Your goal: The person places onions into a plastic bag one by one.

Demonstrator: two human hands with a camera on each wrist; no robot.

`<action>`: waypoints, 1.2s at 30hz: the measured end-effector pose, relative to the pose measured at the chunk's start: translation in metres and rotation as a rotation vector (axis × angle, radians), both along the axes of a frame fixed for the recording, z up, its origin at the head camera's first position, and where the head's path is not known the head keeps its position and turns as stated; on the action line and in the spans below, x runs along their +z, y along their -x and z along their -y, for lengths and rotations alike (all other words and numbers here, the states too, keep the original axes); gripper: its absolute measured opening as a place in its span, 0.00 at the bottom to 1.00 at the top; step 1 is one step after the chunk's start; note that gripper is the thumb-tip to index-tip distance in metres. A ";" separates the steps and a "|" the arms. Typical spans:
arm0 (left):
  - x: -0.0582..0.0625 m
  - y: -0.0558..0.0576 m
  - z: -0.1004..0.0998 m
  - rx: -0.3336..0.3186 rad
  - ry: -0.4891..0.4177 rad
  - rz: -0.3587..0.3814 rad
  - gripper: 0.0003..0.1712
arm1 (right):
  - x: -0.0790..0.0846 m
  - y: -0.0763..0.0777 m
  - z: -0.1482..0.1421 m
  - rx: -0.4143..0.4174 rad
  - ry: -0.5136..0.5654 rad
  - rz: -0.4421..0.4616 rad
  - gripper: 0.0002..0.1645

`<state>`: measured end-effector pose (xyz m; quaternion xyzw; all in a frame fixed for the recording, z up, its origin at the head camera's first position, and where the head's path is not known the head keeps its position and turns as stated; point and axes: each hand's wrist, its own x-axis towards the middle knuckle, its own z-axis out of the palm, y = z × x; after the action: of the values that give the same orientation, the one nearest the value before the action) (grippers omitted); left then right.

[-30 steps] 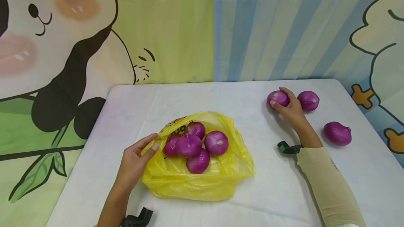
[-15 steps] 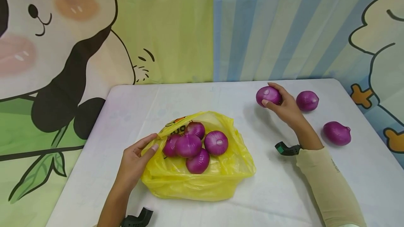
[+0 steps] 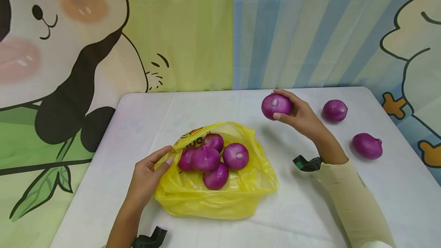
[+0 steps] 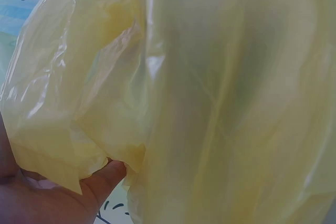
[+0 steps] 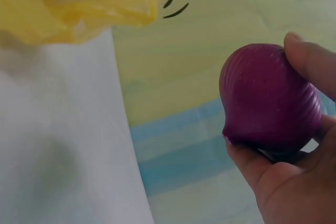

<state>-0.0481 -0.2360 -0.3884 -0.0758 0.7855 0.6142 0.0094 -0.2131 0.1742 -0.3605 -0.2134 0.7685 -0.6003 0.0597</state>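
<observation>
A yellow plastic bag (image 3: pixel 220 204) lies open on the table with several purple onions (image 3: pixel 205 159) inside. My left hand (image 3: pixel 148 173) pinches the bag's left rim between thumb and fingers; in the left wrist view the bag's thin film (image 4: pixel 210 103) fills most of the picture, and the fingertips are partly hidden behind it. Above the table, to the upper right of the bag, my right hand (image 3: pixel 299 116) grips a purple onion (image 3: pixel 275 106). The right wrist view shows this onion (image 5: pixel 270 98) between the thumb on one side and the fingers on the other.
Two more purple onions, one toward the back (image 3: pixel 335 110) and one nearer (image 3: pixel 367 146), sit on the right side of the white-covered table (image 3: pixel 310 209). A printed cloth backdrop (image 3: pixel 193 30) rises behind the table's far edge.
My right hand has lifted the onion off the table and carried it left, toward the bag. The left hand and the bag have stayed where they were.
</observation>
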 end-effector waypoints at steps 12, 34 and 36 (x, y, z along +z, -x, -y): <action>-0.001 0.000 0.001 -0.007 -0.008 -0.032 0.28 | 0.000 -0.005 0.023 0.316 0.212 -0.009 0.38; 0.000 0.001 0.001 -0.003 -0.017 -0.011 0.28 | -0.011 -0.019 0.096 0.662 0.167 0.096 0.38; 0.000 0.001 0.000 -0.001 -0.013 -0.009 0.28 | -0.012 -0.019 0.099 0.681 0.144 0.084 0.38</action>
<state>-0.0491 -0.2365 -0.3883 -0.0728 0.7815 0.6197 0.0067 -0.1937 0.0748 -0.3724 -0.4362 0.6058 -0.6067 0.2731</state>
